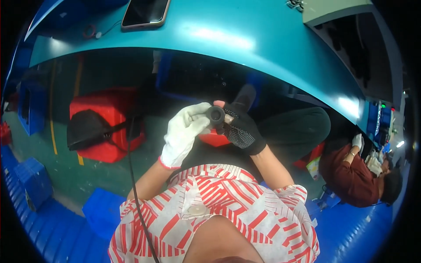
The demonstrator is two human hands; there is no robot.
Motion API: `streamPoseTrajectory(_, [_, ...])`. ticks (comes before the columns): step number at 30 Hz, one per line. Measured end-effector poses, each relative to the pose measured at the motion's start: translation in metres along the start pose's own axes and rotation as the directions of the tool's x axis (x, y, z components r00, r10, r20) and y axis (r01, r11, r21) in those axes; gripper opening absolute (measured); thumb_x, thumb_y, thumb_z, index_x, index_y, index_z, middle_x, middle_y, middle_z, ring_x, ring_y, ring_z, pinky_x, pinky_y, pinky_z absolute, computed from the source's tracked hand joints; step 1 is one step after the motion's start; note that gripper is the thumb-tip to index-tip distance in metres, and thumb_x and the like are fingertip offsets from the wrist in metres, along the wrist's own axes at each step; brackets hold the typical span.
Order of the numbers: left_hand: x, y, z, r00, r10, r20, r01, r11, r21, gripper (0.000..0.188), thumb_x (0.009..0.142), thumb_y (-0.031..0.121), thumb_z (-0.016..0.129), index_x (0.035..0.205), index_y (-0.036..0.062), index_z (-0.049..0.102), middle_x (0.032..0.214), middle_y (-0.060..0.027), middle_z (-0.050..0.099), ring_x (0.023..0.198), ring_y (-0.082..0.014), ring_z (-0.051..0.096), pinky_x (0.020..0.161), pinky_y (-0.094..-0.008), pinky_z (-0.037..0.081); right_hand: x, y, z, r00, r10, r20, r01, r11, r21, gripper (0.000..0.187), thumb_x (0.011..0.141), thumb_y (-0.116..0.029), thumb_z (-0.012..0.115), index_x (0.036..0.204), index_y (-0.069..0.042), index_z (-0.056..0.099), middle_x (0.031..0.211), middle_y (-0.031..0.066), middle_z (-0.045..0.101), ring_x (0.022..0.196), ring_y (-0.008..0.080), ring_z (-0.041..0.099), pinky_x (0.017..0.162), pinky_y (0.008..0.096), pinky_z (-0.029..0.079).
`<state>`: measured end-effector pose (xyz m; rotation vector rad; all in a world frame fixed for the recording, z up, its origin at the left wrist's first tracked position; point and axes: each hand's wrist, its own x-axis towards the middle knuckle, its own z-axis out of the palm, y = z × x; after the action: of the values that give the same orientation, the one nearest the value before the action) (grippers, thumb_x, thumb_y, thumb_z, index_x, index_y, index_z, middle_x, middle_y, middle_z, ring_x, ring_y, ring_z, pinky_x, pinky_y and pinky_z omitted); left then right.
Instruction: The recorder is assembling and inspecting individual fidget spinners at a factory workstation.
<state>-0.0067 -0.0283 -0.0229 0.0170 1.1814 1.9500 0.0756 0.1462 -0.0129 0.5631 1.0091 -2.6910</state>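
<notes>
Both hands meet in front of my body around a small dark round part [215, 115] with a hollow, ring-like end facing up. My left hand [186, 129], in a white knit glove with a red cuff edge, pinches the part from its left side. On the other side my right hand [242, 128], in a black glove with pale grip dots and bare fingertips, has its fingers closed on the same part. The part's lower end is hidden by the fingers, and its exact kind cannot be made out.
Ahead is a teal tabletop [263, 39] with a phone [145, 14] and small metal pieces [295, 4]. A black bag [89, 130] rests on a red crate [105, 101] at left. A blue bin [103, 212] stands behind it. A co-worker [353, 173] sits at right. A cable [133, 179] hangs past my left arm.
</notes>
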Motion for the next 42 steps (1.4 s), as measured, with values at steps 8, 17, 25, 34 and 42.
streamPoseTrajectory(8, [-0.004, -0.003, -0.006, 1.0, -0.004, -0.027, 0.004, 1.0, -0.015, 0.039, 0.085, 0.003, 0.061, 0.12, -0.0086, 0.049, 0.101, -0.0158, 0.064, 0.083, -0.0178, 0.067, 0.072, -0.0251, 0.057, 0.004, 0.01, -0.004, 0.999, 0.055, -0.002, -0.054, 0.997, 0.05, 0.048, 0.092, -0.016, 0.057, 0.134, 0.003, 0.042, 0.116, 0.0111, 0.058, 0.102, 0.0171, 0.056, 0.088, 0.0285, 0.046])
streamPoseTrajectory(17, [-0.001, -0.005, -0.006, 0.997, -0.081, 0.014, 0.082, 0.973, -0.217, 0.038, 0.088, 0.01, 0.061, 0.121, -0.0065, 0.05, 0.101, -0.0149, 0.064, 0.084, -0.0208, 0.067, 0.077, -0.0321, 0.057, 0.003, -0.009, 0.016, 0.836, -0.39, 0.386, 0.474, 0.16, -0.866, 0.036, 0.083, -0.001, 0.062, 0.118, -0.002, 0.059, 0.1, 0.011, 0.06, 0.095, 0.0222, 0.061, 0.078, 0.0307, 0.049])
streamPoseTrajectory(25, [0.004, -0.003, -0.005, 0.989, -0.029, 0.144, 0.08, 0.929, -0.361, 0.046, 0.087, 0.015, 0.063, 0.127, -0.003, 0.047, 0.109, -0.0144, 0.06, 0.096, -0.0255, 0.065, 0.082, -0.0393, 0.057, -0.001, -0.007, 0.019, 0.855, -0.437, 0.278, 0.364, 0.127, -0.923, 0.043, 0.081, -0.007, 0.067, 0.122, -0.003, 0.053, 0.115, 0.0144, 0.05, 0.095, 0.0257, 0.061, 0.078, 0.0304, 0.051])
streamPoseTrajectory(34, [0.0, 0.0, -0.003, 0.989, -0.068, 0.132, 0.111, 0.929, -0.353, 0.042, 0.088, 0.009, 0.06, 0.126, -0.0051, 0.046, 0.111, -0.0174, 0.06, 0.096, -0.0285, 0.065, 0.083, -0.0381, 0.057, -0.002, 0.001, 0.012, 0.868, -0.408, 0.281, 0.367, 0.148, -0.918, 0.04, 0.081, -0.007, 0.067, 0.119, -0.003, 0.055, 0.114, 0.0143, 0.052, 0.097, 0.0262, 0.06, 0.079, 0.0308, 0.051])
streamPoseTrajectory(42, [0.004, -0.006, -0.011, 0.994, -0.073, 0.075, 0.091, 0.96, -0.263, 0.037, 0.089, 0.003, 0.055, 0.124, -0.0063, 0.047, 0.106, -0.0178, 0.061, 0.092, -0.0288, 0.066, 0.082, -0.0369, 0.058, -0.003, -0.014, 0.021, 0.907, -0.358, 0.221, 0.237, -0.001, -0.972, 0.04, 0.079, -0.011, 0.068, 0.117, -0.006, 0.056, 0.113, 0.0132, 0.054, 0.094, 0.0273, 0.062, 0.073, 0.032, 0.051])
